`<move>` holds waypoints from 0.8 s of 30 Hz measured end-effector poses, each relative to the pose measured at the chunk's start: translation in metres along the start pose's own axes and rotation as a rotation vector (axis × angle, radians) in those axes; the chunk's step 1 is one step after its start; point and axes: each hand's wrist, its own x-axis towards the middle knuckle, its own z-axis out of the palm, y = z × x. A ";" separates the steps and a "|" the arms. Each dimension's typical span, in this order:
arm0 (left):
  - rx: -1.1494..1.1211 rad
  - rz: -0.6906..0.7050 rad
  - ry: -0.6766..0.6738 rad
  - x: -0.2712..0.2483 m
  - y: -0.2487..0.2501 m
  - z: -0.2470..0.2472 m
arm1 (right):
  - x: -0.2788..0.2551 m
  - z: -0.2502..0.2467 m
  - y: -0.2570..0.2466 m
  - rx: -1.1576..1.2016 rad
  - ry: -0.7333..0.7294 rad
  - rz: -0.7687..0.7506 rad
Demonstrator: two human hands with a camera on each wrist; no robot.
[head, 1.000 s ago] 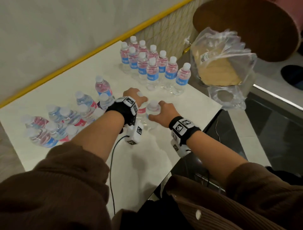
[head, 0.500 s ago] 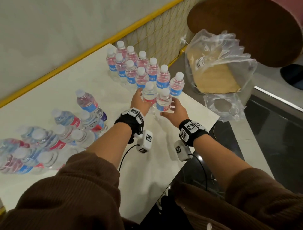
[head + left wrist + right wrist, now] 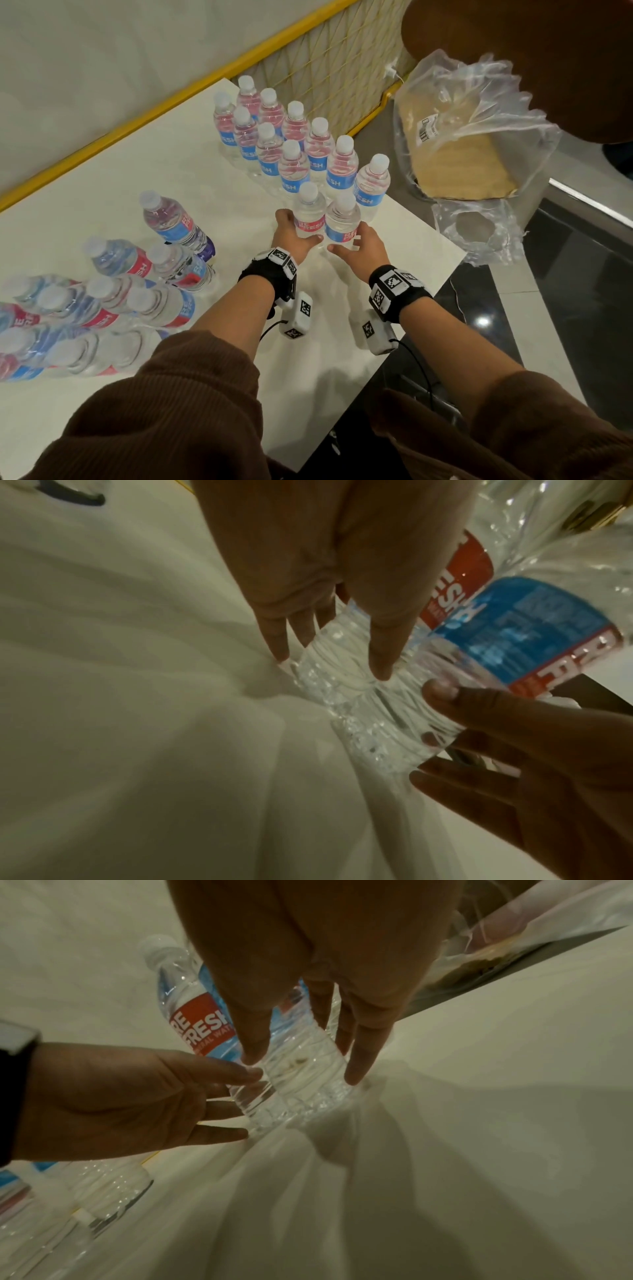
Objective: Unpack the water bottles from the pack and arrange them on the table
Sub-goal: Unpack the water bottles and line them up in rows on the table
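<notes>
Two clear water bottles with red and blue labels stand upright on the white table [image 3: 178, 161], at the near end of a group of standing bottles [image 3: 291, 147]. My left hand [image 3: 294, 233] straddles the base of the left bottle [image 3: 310, 212], fingers straight, thumb in front. My right hand [image 3: 356, 240] does the same at the right bottle [image 3: 342, 219]. In the left wrist view my left hand [image 3: 329, 658] touches that bottle's ribbed base [image 3: 329, 693]. In the right wrist view my right hand [image 3: 301, 1066] flanks its bottle [image 3: 308, 1096] with straight fingers.
Several more bottles [image 3: 137, 291] lie on their sides at the table's left. The torn plastic wrap with a cardboard tray [image 3: 462, 137] sits off the table's right edge, close to the right bottle. A yellow-edged mesh panel [image 3: 325, 61] stands behind the group.
Both hands carried the two bottles away from me to the standing group and set them down upright. My fingers have loosened and slid down to the bottles' bases.
</notes>
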 end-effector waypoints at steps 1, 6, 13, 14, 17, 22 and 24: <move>0.025 -0.001 -0.018 0.001 -0.002 0.001 | 0.001 0.001 0.000 0.003 0.008 0.000; 0.109 0.009 -0.024 0.004 -0.001 0.004 | -0.001 0.009 0.003 0.102 0.079 0.036; 0.224 -0.005 -0.031 0.005 -0.014 0.006 | 0.000 0.019 0.008 0.154 0.085 0.021; 0.228 0.001 -0.020 0.004 -0.015 0.008 | 0.002 0.020 0.010 0.155 0.095 0.011; 0.150 -0.002 -0.020 0.001 -0.020 0.008 | 0.006 0.020 0.017 0.140 0.100 0.013; 0.063 -0.021 -0.081 -0.005 -0.030 -0.002 | 0.011 0.012 0.022 0.088 0.022 0.005; 0.044 0.009 -0.104 -0.009 -0.028 -0.004 | 0.010 0.010 0.021 0.064 0.004 -0.009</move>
